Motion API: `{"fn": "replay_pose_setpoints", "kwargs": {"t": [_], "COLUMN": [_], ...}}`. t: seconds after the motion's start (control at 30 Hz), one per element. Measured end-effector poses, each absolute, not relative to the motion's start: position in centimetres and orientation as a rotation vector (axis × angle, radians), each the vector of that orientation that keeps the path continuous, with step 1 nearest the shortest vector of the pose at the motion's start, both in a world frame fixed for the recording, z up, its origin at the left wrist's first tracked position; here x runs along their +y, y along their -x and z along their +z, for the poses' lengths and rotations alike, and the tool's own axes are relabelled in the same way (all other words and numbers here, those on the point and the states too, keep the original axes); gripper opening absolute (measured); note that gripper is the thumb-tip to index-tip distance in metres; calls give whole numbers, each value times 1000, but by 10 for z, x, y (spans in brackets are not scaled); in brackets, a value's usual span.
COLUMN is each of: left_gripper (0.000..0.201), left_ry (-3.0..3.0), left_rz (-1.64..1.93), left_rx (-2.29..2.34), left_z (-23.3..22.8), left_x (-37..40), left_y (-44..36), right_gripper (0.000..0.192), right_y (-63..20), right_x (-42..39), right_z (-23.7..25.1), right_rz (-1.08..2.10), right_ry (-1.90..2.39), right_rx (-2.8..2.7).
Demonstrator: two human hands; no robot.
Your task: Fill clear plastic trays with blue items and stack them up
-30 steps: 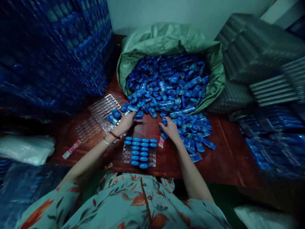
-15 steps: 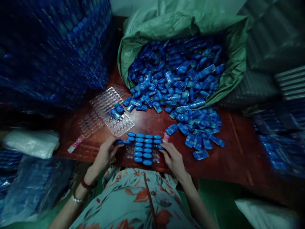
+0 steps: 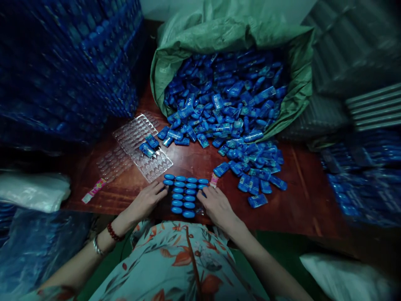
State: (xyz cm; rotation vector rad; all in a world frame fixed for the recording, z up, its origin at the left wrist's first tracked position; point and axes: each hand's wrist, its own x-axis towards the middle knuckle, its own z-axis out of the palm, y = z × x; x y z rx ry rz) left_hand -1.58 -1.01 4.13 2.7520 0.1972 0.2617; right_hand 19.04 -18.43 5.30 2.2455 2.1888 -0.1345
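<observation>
A clear blister tray (image 3: 185,196) with several blue oval pieces set in rows lies at the near edge of the red-brown table (image 3: 300,200). My left hand (image 3: 148,200) rests at the tray's left side, fingertips touching the leftmost pieces. My right hand (image 3: 216,205) lies on the tray's right side, fingers over its right column. Whether either hand still pinches a piece is hidden by the fingers. A heap of blue wrapped packets (image 3: 250,167) spills from a green sack (image 3: 232,37) just beyond.
An empty clear tray (image 3: 138,144) with two blue packets (image 3: 148,145) on it lies to the left. Stacked blue packed trays (image 3: 69,62) rise at the left, grey tray stacks (image 3: 354,62) at the right. A pink wrapper (image 3: 94,190) lies near the left edge.
Both hands came back from the packet heap to the filled tray; now they rest flat against its two sides. The camera has tilted down slightly.
</observation>
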Motion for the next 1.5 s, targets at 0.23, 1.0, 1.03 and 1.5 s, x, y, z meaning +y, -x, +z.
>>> {"fn": "replay_pose_setpoints", "kwargs": {"t": [0.23, 1.0, 1.03, 1.5], "left_gripper": [21, 36, 35, 30], "left_ry": [-2766, -3025, -3017, -2267], "left_rz": [40, -4, -14, 353], "left_rx": [85, 444, 446, 635], "left_z": [50, 33, 30, 75], "left_x": [-4, 88, 90, 52], "left_y": [7, -147, -154, 4], "right_gripper": [30, 51, 49, 24], "right_y": [-188, -283, -281, -192], "right_x": [-185, -158, -160, -256], "right_z": [56, 21, 21, 29], "right_rz": [-184, -58, -96, -1332], "right_ry": [-2315, -2327, -2343, -3557], "right_rx": [2125, 1884, 1896, 1643]}}
